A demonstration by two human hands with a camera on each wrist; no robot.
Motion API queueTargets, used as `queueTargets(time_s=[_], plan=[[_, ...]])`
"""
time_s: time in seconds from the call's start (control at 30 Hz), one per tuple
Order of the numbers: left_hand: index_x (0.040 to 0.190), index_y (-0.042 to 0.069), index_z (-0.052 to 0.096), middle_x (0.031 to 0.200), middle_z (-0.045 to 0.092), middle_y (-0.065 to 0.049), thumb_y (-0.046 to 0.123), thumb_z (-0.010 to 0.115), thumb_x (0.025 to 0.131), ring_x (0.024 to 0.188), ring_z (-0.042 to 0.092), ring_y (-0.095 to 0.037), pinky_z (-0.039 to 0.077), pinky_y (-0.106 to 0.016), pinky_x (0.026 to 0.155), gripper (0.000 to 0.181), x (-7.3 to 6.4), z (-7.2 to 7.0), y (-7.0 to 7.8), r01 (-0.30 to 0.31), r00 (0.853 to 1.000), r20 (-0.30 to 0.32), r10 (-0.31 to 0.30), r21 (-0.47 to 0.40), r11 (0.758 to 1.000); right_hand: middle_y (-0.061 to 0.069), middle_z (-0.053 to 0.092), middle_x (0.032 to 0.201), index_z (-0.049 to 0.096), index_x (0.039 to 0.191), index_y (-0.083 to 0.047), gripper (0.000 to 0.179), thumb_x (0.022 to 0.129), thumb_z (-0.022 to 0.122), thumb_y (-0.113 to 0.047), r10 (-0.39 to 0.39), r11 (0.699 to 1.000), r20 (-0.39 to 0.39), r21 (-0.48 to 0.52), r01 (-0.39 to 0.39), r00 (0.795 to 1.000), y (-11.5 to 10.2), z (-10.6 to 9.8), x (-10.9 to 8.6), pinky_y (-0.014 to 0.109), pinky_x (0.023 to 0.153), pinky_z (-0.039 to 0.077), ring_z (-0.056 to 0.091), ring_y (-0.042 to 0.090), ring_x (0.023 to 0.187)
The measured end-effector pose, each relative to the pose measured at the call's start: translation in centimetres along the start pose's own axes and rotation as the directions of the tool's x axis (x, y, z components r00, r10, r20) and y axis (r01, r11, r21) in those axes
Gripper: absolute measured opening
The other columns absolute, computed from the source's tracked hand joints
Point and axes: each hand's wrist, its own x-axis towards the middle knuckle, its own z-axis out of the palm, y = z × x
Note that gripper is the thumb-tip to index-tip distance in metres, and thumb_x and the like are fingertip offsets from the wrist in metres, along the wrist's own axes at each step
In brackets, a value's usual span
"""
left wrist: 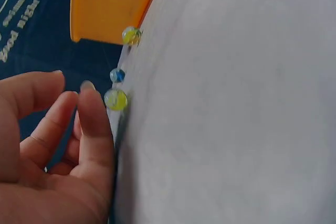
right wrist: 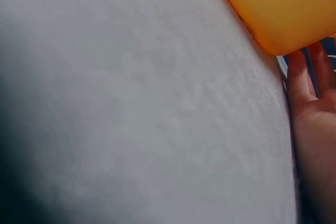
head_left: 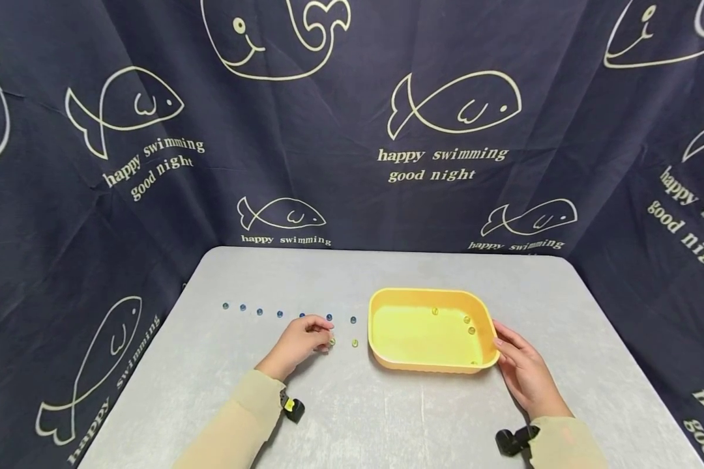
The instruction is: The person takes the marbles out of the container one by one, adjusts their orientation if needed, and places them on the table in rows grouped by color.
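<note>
In the head view my left hand (head_left: 300, 342) is low over the table, beside a yellow-green marble (head_left: 332, 341). The left wrist view shows its thumb and fingers bent with a gap between them, and that marble (left wrist: 116, 99) just past the thumb tip. A second yellow-green marble (head_left: 354, 343) lies to the right. Behind runs a row of several bluish marbles, among them one dark blue-green marble (head_left: 353, 320). My right hand (head_left: 525, 371) touches the right end of a yellow plastic basin (head_left: 431, 366), its fingers fairly straight in the right wrist view.
Several yellowish marbles lie in the basin, one of them near its back wall (head_left: 435, 311). A pale grey cloth covers the table (head_left: 352, 417). Dark blue curtains (head_left: 352, 130) with white fish prints hang around it.
</note>
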Motion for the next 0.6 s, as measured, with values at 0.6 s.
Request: queueTargets(time_s=[0.6], plan=[[0.111, -0.006, 0.07, 0.1, 0.071, -0.015, 0.0, 0.072, 0.091, 0.084, 0.068, -0.018, 0.061, -0.034, 0.075, 0.02, -2.0, 8.0, 6.4, -0.329, 0.94, 0.062, 0.337, -0.113, 0.938, -0.01, 0.06, 0.136, 0.051, 0.151, -0.005, 0.048, 0.104, 0.06, -0.005, -0.015, 0.999, 0.022, 0.033, 0.014, 1.0, -0.1, -0.1, -0.1, 0.023, 0.1, 0.049, 0.059, 0.004, 0.124]])
